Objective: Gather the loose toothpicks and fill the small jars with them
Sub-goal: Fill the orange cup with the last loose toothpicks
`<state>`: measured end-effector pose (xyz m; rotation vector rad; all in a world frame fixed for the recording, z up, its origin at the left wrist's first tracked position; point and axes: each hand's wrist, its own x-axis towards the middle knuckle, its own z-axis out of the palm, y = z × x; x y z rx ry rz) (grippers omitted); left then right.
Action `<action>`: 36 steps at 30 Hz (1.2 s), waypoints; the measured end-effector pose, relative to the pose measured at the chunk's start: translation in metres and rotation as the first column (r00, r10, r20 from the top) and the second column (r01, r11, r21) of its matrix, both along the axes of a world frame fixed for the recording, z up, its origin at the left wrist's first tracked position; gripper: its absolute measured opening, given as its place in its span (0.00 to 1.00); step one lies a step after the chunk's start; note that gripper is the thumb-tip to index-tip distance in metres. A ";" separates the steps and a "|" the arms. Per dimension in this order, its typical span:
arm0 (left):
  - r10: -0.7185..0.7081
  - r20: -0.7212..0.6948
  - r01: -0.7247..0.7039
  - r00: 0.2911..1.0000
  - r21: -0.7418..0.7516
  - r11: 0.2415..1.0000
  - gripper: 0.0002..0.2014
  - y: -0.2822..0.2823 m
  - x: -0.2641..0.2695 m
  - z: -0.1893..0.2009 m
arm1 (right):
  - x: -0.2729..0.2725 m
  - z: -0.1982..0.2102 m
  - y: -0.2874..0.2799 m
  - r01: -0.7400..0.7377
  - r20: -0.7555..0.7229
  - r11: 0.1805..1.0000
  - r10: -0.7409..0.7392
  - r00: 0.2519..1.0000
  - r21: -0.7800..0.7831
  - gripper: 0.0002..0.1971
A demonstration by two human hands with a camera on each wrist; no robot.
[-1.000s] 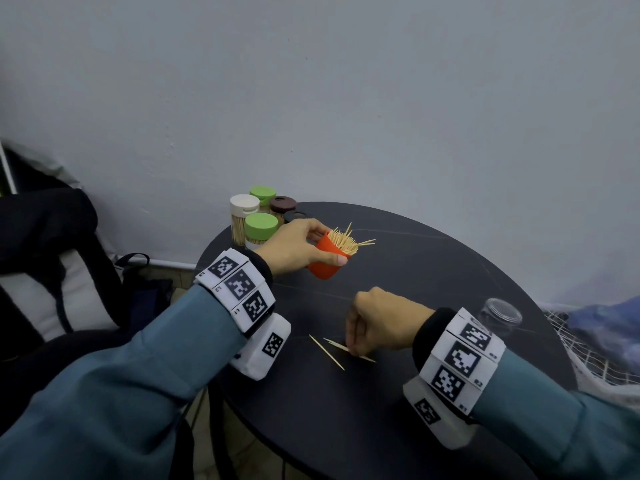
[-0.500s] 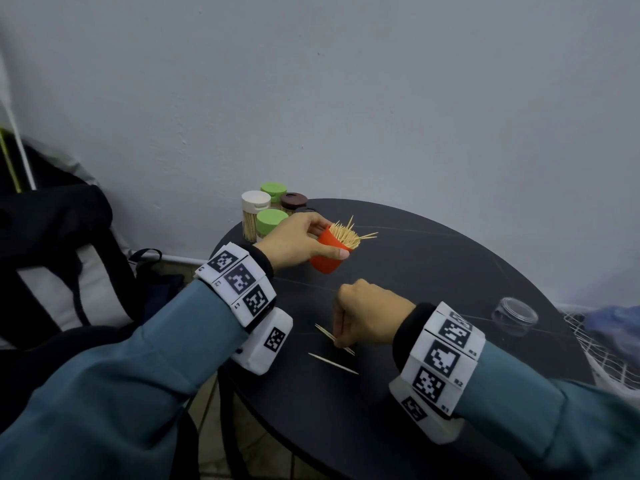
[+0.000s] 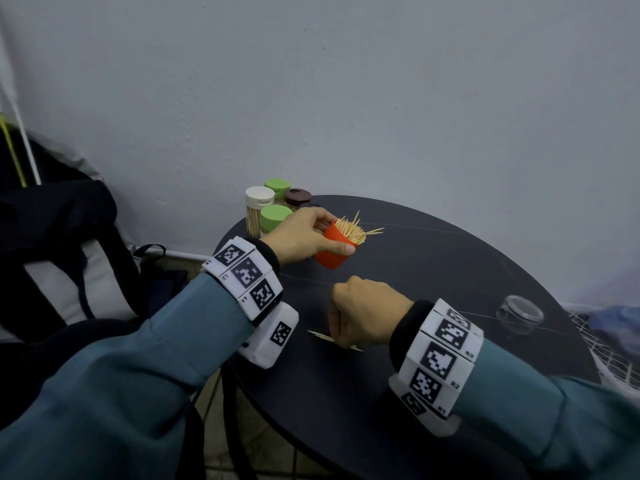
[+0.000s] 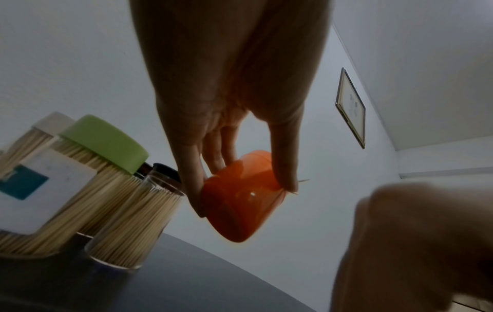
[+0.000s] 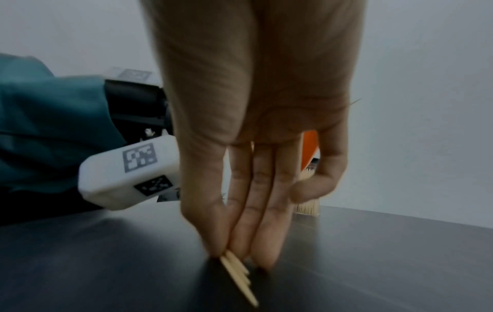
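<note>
Orange jar [image 3: 331,249] bristling with toothpicks [image 3: 352,227] gripped by left hand [image 3: 300,237], right hand [image 3: 363,315] fingers straight on loose toothpicks [image 5: 237,272]

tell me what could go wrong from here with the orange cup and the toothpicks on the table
1. The left hand holds the orange cup tilted, and toothpicks already stick out past its rim; tipped further, some could slide out.
2. The right hand pins a few loose toothpicks flat on the table with its fingertips; they may slip or fan out when lifted.
3. The full jars stand just behind the left hand; a pull back might knock them.
</note>
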<state>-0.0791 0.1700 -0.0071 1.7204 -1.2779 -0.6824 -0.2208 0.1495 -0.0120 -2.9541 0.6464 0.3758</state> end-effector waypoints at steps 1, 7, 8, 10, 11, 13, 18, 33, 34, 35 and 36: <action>-0.001 -0.002 0.001 1.000 -0.002 1.000 0.29 0.000 0.000 0.000 | 0.001 0.001 0.001 -0.003 -0.013 1.000 0.003 1.000 -0.020 0.08; 0.004 -0.016 -0.004 1.000 -0.014 1.000 0.31 0.000 0.003 0.001 | 0.004 -0.002 0.000 -0.043 -0.130 0.994 0.029 0.991 -0.105 0.16; 0.001 -0.014 -0.001 1.000 -0.013 1.000 0.31 0.000 0.004 0.000 | 0.004 -0.002 -0.001 -0.049 -0.143 0.993 0.033 0.989 -0.108 0.17; -0.005 -0.012 0.005 1.000 -0.019 1.000 0.31 -0.001 0.004 -0.001 | 0.002 -0.001 -0.004 -0.038 -0.151 0.996 0.025 0.988 -0.081 0.15; -0.005 -0.014 0.005 1.000 -0.024 1.000 0.31 -0.001 0.004 -0.001 | 0.000 0.001 -0.007 -0.023 -0.135 0.998 0.015 0.991 -0.055 0.13; -0.006 -0.023 0.005 1.000 -0.037 0.999 0.30 -0.002 0.005 -0.001 | -0.003 0.010 -0.015 0.017 -0.039 0.999 -0.015 0.999 0.034 0.06; 0.014 -0.064 -0.021 0.998 -0.098 0.995 0.28 -0.005 0.009 0.003 | -0.017 0.051 -0.033 0.033 0.244 0.987 -0.071 0.967 0.155 0.03; -0.082 -0.058 0.077 0.995 -0.092 0.993 0.23 -0.019 -0.006 -0.004 | -0.008 0.077 -0.078 0.168 0.433 0.953 -0.043 0.901 -0.254 0.13; -0.084 -0.065 0.077 0.994 -0.099 0.992 0.23 -0.020 -0.007 -0.004 | -0.013 0.073 -0.082 0.194 0.536 0.972 -0.093 0.839 -0.136 0.16; -0.090 -0.073 0.082 0.993 -0.103 0.991 0.23 -0.021 -0.008 -0.004 | -0.018 0.068 -0.085 0.195 0.621 0.981 -0.159 0.768 0.009 0.18; -0.096 -0.080 0.088 0.992 -0.102 0.991 0.23 -0.022 -0.009 -0.005 | -0.023 0.064 -0.088 0.170 0.659 0.972 -0.236 0.715 0.163 0.20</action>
